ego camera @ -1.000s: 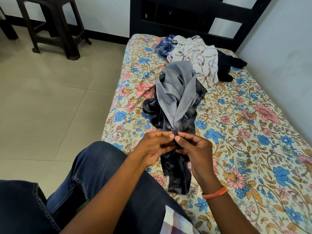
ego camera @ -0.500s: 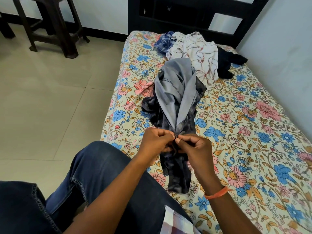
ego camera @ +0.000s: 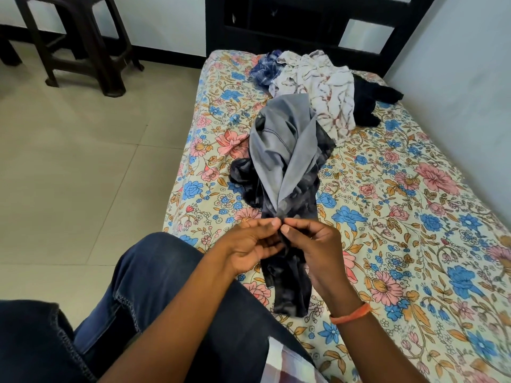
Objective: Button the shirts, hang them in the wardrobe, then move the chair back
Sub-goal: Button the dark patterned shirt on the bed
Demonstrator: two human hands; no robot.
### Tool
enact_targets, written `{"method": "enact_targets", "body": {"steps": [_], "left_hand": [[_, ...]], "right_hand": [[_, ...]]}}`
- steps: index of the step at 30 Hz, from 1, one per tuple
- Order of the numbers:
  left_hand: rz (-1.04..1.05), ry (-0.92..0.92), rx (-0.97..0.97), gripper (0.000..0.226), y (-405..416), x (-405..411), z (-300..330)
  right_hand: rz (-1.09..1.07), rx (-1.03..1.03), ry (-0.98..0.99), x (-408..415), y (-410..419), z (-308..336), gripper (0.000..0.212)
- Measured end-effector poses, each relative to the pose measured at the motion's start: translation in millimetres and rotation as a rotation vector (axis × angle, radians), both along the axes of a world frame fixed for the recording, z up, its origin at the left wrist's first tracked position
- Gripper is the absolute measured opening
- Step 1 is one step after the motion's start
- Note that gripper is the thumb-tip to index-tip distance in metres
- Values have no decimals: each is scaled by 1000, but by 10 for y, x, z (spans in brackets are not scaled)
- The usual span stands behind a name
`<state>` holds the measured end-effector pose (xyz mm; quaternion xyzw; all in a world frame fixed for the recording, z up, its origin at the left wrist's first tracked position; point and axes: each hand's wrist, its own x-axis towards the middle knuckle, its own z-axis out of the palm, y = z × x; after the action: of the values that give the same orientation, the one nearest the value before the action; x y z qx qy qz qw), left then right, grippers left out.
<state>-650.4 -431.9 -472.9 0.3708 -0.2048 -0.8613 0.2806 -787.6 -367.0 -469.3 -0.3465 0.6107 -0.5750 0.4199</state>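
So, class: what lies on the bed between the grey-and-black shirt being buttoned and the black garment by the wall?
The white patterned shirt, seen in the head view.

Home bedroom: floral-sheeted bed (ego camera: 414, 217), tiled floor (ego camera: 83, 161).

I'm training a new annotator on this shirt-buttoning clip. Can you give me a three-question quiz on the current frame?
1. True or false: both the left hand and the right hand pinch the dark grey tie-dye shirt lying on the floral bedsheet.
2. Which garment lies nearest the wall?
A. white patterned shirt
B. black garment
C. blue checked shirt
3. Fill in: the orange band is on the ___ wrist.

Key: 1 true; 2 B; 3 right.
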Motion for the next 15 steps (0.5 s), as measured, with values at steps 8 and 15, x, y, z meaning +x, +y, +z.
{"method": "enact_targets", "body": {"steps": [8, 15], "left_hand": [[72, 72, 3, 9, 36, -97, -93], [157, -217, -362, 6, 68, -98, -25]], "right_hand": [[7, 22, -120, 16, -44, 37, 24], [-5, -14, 185, -7, -7, 15, 13]]}}
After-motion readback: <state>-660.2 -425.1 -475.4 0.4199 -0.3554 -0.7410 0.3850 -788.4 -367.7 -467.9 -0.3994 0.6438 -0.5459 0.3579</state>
